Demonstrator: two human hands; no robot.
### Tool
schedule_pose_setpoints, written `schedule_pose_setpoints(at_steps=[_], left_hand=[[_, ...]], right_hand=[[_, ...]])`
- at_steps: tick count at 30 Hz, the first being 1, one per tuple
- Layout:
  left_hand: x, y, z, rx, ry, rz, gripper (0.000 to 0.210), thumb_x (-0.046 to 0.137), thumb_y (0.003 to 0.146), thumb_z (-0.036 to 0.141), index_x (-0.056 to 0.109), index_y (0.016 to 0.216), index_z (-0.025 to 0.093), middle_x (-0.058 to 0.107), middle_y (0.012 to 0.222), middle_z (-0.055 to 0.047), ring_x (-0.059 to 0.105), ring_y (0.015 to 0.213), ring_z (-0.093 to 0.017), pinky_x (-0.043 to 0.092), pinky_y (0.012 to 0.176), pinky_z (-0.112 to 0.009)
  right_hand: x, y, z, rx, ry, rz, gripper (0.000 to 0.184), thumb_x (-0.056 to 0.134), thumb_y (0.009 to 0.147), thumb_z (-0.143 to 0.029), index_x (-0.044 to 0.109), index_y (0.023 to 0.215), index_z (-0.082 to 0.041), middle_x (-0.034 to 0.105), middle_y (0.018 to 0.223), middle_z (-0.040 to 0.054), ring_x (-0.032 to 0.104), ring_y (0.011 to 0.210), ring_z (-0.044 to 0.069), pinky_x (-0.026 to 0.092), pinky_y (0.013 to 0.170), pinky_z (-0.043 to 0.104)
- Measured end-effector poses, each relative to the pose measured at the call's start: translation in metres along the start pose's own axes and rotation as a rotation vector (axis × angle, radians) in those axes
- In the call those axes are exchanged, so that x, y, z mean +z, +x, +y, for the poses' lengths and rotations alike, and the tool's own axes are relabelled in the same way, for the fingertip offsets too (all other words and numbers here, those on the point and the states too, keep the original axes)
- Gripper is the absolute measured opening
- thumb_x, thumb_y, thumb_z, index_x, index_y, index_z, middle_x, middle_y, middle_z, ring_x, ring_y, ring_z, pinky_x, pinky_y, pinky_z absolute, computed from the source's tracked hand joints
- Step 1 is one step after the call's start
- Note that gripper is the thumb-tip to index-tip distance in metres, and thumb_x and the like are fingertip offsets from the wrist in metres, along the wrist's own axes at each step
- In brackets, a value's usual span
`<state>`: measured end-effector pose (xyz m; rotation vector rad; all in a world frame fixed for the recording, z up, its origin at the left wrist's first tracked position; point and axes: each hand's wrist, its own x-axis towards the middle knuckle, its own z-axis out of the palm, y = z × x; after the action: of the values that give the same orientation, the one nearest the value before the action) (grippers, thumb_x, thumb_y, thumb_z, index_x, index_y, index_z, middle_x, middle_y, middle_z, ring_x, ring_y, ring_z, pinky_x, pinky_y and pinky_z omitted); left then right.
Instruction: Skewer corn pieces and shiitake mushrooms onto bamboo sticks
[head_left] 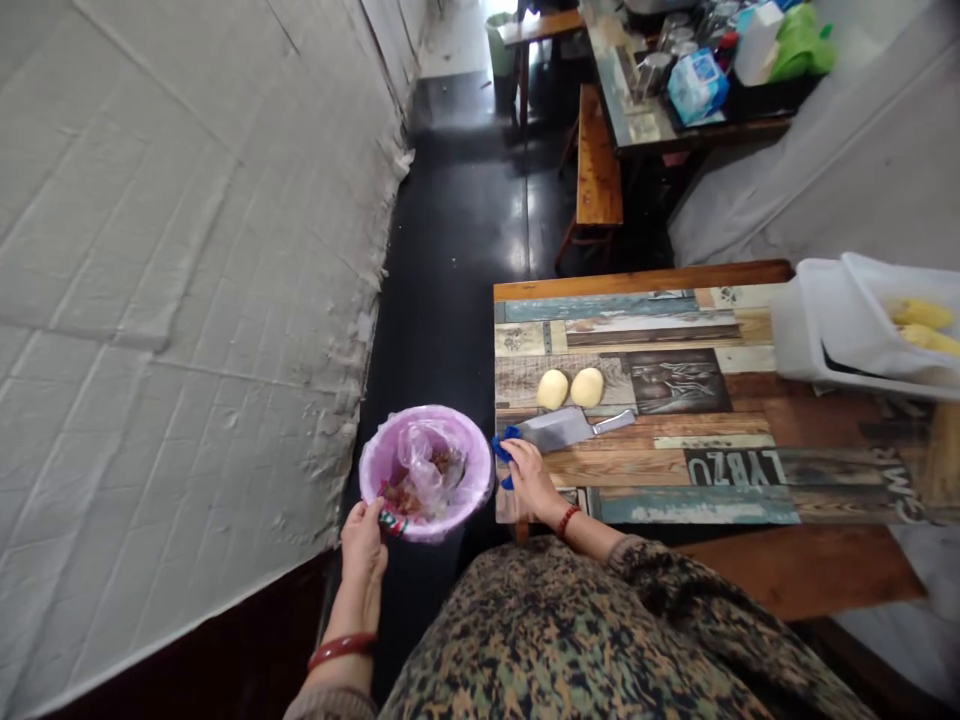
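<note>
My left hand (364,545) is closed at the near-left rim of a round purple bin (480,480) beside the table's left edge. Clear plastic lines the bin, with brownish scraps inside. A small green, white and red patterned piece (392,522) shows next to my left fingers; I cannot tell what it is. On the table's left edge, my right hand (534,482) is closed on a bright blue cloth (504,443), mostly bunched beyond the fingertips. Just past that hand lies a cleaver (559,429), handle to the right. Two peeled potatoes (570,388) sit behind the blade.
White plastic tubs (817,320) with yellow pieces stand on the right of the wood-patterned table (675,465). A wooden bench (598,165) and another table (611,60) with glasses and packages are farther back. A pale covered wall (187,250) runs along the left.
</note>
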<state>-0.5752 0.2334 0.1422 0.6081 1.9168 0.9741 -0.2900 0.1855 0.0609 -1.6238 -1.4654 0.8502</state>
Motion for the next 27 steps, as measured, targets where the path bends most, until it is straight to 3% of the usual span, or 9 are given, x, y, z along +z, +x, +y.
schedule_pose_setpoints(at_steps=[4,7,12,15,19,21,25,27], left_hand=[[0.014,0.027,0.002,0.026,0.126,-0.108,0.031,0.074,0.052,0.039,0.054,0.062,0.018,0.050,0.053,0.008,0.042,0.050,-0.009,0.035,0.051,-0.022],[0.025,0.051,0.003,0.029,0.233,-0.223,0.029,0.076,0.052,0.039,0.058,0.059,0.017,0.050,0.053,0.006,0.042,0.052,-0.010,0.033,0.051,-0.022],[0.037,0.091,0.010,-0.003,0.351,-0.399,0.032,0.079,0.051,0.042,0.060,0.058,0.017,0.052,0.053,0.004,0.045,0.054,-0.012,0.034,0.052,-0.024],[0.041,0.110,0.020,-0.019,0.368,-0.483,0.035,0.079,0.053,0.046,0.060,0.060,0.017,0.054,0.054,0.003,0.048,0.055,-0.013,0.035,0.053,-0.024],[0.049,0.127,0.030,-0.041,0.348,-0.598,0.037,0.078,0.053,0.048,0.060,0.062,0.017,0.054,0.055,0.003,0.046,0.053,-0.012,0.035,0.051,-0.024],[0.054,0.131,0.033,-0.053,0.338,-0.656,0.037,0.078,0.054,0.047,0.059,0.064,0.017,0.054,0.056,0.003,0.044,0.051,-0.011,0.034,0.050,-0.024],[0.062,0.138,0.038,-0.053,0.357,-0.728,0.037,0.078,0.055,0.047,0.058,0.065,0.017,0.052,0.054,0.005,0.039,0.048,-0.009,0.031,0.049,-0.023],[0.065,0.141,0.041,-0.043,0.378,-0.740,0.038,0.078,0.054,0.047,0.057,0.064,0.017,0.050,0.053,0.005,0.038,0.048,-0.009,0.030,0.049,-0.023]], right_hand=[[0.021,0.016,0.003,0.109,-0.041,0.064,0.047,0.042,0.089,-0.006,0.060,0.131,-0.017,0.059,0.130,0.0164,0.050,0.124,0.029,0.040,0.110,0.055],[0.052,0.019,-0.005,0.188,-0.047,0.106,0.050,0.040,0.086,-0.002,0.060,0.131,-0.015,0.058,0.130,0.0191,0.050,0.124,0.031,0.039,0.109,0.059],[0.107,0.038,-0.040,0.145,0.048,0.036,0.045,0.047,0.082,0.000,0.071,0.113,-0.023,0.071,0.107,0.0064,0.065,0.102,0.020,0.054,0.096,0.039],[0.109,0.039,-0.048,0.136,0.048,0.071,0.043,0.049,0.083,-0.003,0.071,0.112,-0.026,0.071,0.111,0.0040,0.065,0.106,0.019,0.054,0.097,0.037],[0.094,0.026,-0.041,0.303,-0.082,0.291,0.054,0.038,0.084,-0.001,0.061,0.129,-0.020,0.063,0.124,0.0134,0.057,0.119,0.025,0.046,0.105,0.053],[0.098,0.026,-0.040,0.356,-0.130,0.346,0.058,0.037,0.081,0.002,0.059,0.132,-0.017,0.061,0.125,0.0161,0.057,0.119,0.027,0.046,0.104,0.055],[0.122,0.042,-0.051,0.299,-0.120,0.273,0.052,0.046,0.078,0.001,0.069,0.118,-0.022,0.070,0.113,0.0082,0.064,0.107,0.021,0.054,0.098,0.041],[0.124,0.042,-0.055,0.296,-0.123,0.268,0.049,0.047,0.080,-0.002,0.068,0.119,-0.024,0.070,0.116,0.0064,0.063,0.110,0.020,0.053,0.101,0.039]])
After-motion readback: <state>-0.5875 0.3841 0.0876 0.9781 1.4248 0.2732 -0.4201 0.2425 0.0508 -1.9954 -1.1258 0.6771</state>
